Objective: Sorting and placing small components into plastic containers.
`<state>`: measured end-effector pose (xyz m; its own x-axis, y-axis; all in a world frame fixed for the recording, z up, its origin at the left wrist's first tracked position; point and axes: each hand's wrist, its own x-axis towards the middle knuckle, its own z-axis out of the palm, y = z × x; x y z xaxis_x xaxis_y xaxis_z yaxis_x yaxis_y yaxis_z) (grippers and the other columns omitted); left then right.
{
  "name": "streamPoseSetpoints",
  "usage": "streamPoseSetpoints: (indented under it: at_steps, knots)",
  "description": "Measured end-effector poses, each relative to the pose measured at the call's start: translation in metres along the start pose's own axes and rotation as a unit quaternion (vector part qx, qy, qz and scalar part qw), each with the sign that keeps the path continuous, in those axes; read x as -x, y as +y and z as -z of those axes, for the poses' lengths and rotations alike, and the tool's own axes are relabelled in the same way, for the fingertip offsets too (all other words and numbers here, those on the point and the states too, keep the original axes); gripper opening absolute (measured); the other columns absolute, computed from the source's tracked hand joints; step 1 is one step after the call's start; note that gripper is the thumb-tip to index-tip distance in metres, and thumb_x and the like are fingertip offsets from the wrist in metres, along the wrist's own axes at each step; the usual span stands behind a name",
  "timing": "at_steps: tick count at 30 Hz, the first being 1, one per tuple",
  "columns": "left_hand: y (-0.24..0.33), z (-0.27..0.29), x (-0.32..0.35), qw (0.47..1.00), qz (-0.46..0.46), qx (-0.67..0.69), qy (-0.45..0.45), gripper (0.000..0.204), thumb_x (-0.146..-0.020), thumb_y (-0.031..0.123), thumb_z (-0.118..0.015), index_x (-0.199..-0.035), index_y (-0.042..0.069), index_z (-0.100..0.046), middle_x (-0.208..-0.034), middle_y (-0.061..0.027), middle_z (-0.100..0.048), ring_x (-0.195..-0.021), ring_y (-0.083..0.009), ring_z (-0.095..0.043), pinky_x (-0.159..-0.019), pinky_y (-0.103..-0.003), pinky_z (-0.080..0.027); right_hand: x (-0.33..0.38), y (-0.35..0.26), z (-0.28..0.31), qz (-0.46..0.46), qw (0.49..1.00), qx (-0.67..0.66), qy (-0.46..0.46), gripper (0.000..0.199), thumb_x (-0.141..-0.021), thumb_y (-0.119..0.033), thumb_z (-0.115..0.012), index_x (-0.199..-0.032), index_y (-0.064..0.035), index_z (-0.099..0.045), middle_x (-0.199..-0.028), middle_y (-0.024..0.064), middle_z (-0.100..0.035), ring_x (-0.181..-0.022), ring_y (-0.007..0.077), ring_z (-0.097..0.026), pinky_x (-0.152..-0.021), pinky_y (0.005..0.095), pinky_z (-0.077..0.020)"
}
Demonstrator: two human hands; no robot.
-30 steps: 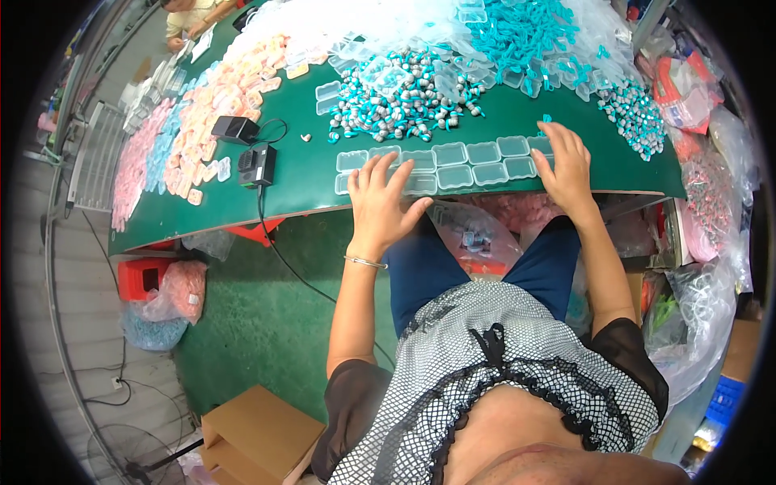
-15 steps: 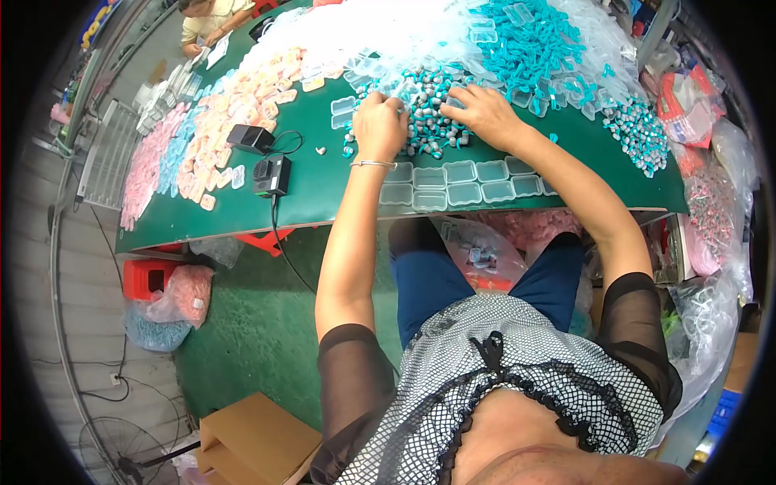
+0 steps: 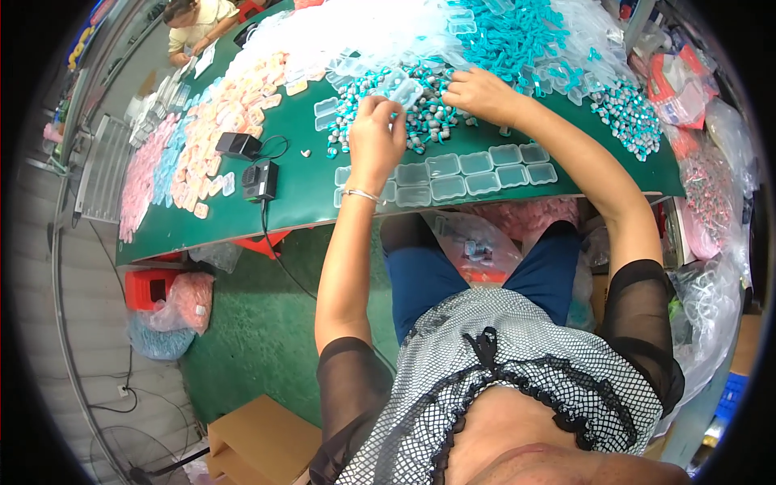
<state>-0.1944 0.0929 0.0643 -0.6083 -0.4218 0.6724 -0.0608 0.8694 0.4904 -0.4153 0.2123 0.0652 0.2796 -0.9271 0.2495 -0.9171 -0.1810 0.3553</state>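
My left hand (image 3: 374,139) is raised over the near side of a heap of small grey-and-teal capsule-like pieces (image 3: 428,125). Its fingertips are closed on a small clear plastic case (image 3: 404,89). On the heap's right side, my right hand (image 3: 487,95) has its fingers drawn together. Whatever it pinches is too small to make out. Two rows of open, clear plastic trays (image 3: 444,166) lie along the table's near edge, partly covered by my left wrist. Another clear case (image 3: 326,113) lies left of the heap.
Teal plastic parts (image 3: 513,40) and clear cases (image 3: 364,32) are piled at the back of the green table (image 3: 303,190). Peach cases (image 3: 242,105) spread leftward, near a black corded device (image 3: 260,179). More grey-and-teal pieces (image 3: 626,117) lie at right. A person (image 3: 194,28) sits far left.
My left hand has come up from the heap with a clear case in its fingers. The right hand's fingers have drawn together. The whole view has shifted slightly.
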Motion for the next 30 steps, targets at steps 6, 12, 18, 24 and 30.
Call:
streamPoseSetpoints:
  at_steps: [6,12,18,24,30]
  knots:
    - [0.043,-0.028,0.023,0.991,-0.039,0.112,-0.056,0.008,-0.077,0.002,-0.067,-0.084,0.002,-0.063,-0.091,-0.012,-0.06,-0.072,-0.0294,-0.062,-0.063,-0.037,-0.051,0.064,0.007,0.039,-0.11,0.977,-0.148,0.109,0.024,-0.072,0.0,-0.061,-0.094,-0.0084,-0.061,-0.091,0.0062,-0.062,-0.093,0.0286,-0.059,-0.083,0.0409,-0.046]
    - [0.109,-0.089,0.035,0.973,-0.137,0.141,-0.116,0.01,-0.076,0.0,-0.066,-0.086,0.003,-0.063,-0.093,-0.0113,-0.061,-0.079,-0.0306,-0.064,-0.068,-0.037,-0.052,0.19,-0.021,0.051,-0.271,0.924,-0.175,0.205,0.02,-0.067,0.005,-0.063,-0.083,-0.0048,-0.057,-0.092,0.0075,-0.062,-0.095,0.0292,-0.057,-0.085,0.0371,-0.0454]
    - [0.133,-0.153,0.044,0.961,-0.199,0.088,-0.17,0.007,-0.075,0.009,-0.065,-0.08,0.004,-0.066,-0.091,-0.01,-0.06,-0.084,-0.0304,-0.061,-0.073,-0.042,-0.048,0.248,-0.049,0.041,-0.382,0.87,-0.227,0.214,0.019,-0.067,0.007,-0.058,-0.082,-0.005,-0.057,-0.094,0.0079,-0.063,-0.096,0.0279,-0.056,-0.083,0.0371,-0.0459]
    - [0.141,-0.161,0.043,0.957,-0.191,0.004,-0.22,0.006,-0.074,0.01,-0.064,-0.078,0.007,-0.068,-0.091,-0.0078,-0.06,-0.087,-0.0275,-0.059,-0.072,-0.041,-0.044,0.26,-0.06,0.027,-0.376,0.877,-0.245,0.174,0.019,-0.069,0.006,-0.055,-0.084,-0.0044,-0.059,-0.096,0.0095,-0.063,-0.099,0.0295,-0.056,-0.085,0.0387,-0.0461]
    - [0.145,-0.171,0.042,0.959,-0.201,0.011,-0.2,0.005,-0.076,0.011,-0.063,-0.076,0.009,-0.068,-0.088,-0.0051,-0.061,-0.086,-0.0261,-0.059,-0.072,-0.04,-0.042,0.263,-0.056,0.024,-0.384,0.875,-0.225,0.191,0.019,-0.068,0.006,-0.054,-0.084,-0.0035,-0.059,-0.095,0.0094,-0.063,-0.097,0.0296,-0.057,-0.084,0.0389,-0.0465]
